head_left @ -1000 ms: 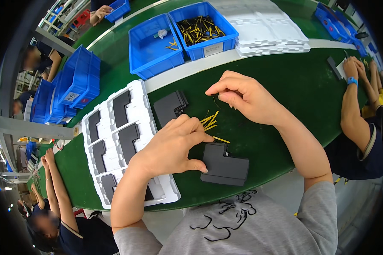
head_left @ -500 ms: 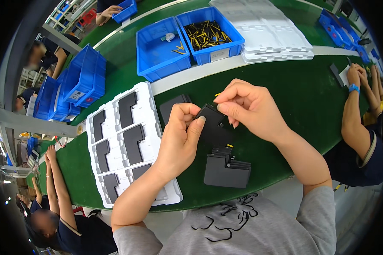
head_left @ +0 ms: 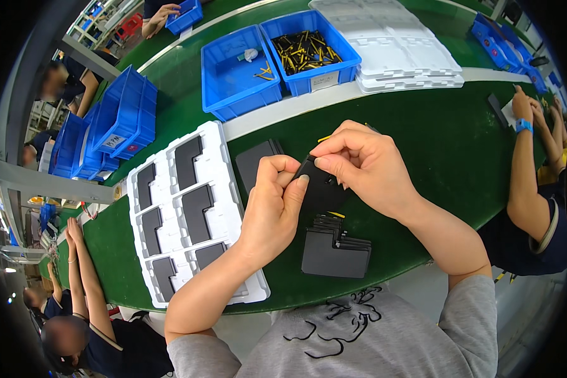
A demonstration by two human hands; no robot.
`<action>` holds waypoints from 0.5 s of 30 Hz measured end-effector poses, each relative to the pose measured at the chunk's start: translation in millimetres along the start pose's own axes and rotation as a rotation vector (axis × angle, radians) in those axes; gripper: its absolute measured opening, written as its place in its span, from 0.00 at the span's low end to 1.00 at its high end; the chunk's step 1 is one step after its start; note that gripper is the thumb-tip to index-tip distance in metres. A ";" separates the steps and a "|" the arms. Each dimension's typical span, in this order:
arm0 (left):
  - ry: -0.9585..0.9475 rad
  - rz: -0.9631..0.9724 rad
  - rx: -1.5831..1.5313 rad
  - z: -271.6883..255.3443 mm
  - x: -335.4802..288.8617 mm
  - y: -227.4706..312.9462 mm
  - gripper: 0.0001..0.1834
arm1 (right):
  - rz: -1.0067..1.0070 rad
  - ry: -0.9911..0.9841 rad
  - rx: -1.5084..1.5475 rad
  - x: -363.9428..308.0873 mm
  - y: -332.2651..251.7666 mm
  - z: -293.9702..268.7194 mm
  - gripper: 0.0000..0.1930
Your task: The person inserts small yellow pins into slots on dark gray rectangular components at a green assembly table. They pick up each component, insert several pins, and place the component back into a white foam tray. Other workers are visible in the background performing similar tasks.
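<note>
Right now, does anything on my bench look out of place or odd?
Possibly the crumpled white scrap in the left blue bin of the adjoining pair: it looks unlike the thin yellow strips near it.

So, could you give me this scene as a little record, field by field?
Left hand: holding a flat black piece by its upper part
Right hand: fingertips at that piece's upper edge; what they pinch is hidden
Nearest the person: a stack of notched black pieces
To the left: a white tray with black pieces in its pockets
Beyond the hands: two open blue bins, the right one full of yellow-and-black strips
Far side: stacked white trays
Surface: green table
</note>
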State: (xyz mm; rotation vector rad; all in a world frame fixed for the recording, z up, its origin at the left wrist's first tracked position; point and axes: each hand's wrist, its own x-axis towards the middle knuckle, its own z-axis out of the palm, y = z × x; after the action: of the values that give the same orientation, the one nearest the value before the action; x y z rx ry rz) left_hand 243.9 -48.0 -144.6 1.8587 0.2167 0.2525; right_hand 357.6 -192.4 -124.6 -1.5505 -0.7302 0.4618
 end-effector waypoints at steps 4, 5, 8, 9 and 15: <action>0.011 0.016 0.013 0.8 -0.2 -0.6 0.09 | 0.001 -0.003 -0.007 0.4 3.1 1.4 0.04; 0.007 0.014 0.017 0.7 -0.1 -0.8 0.09 | 0.007 -0.004 -0.007 0.2 3.9 1.4 0.04; 0.001 0.017 0.018 -0.4 0.1 -1.4 0.09 | -0.040 -0.009 0.014 1.8 12.1 1.5 0.04; 0.001 0.025 0.011 -0.6 0.5 -1.9 0.09 | 0.045 -0.060 0.032 3.5 9.3 -1.4 0.04; 0.007 0.006 -0.089 0.4 1.0 0.2 0.08 | 0.163 -0.161 0.120 6.3 6.5 -5.2 0.06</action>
State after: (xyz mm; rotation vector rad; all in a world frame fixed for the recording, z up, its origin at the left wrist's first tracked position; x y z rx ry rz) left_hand 245.0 -48.1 -144.5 1.7710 0.2015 0.2685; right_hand 366.7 -191.8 -129.6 -1.4778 -0.6885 0.7454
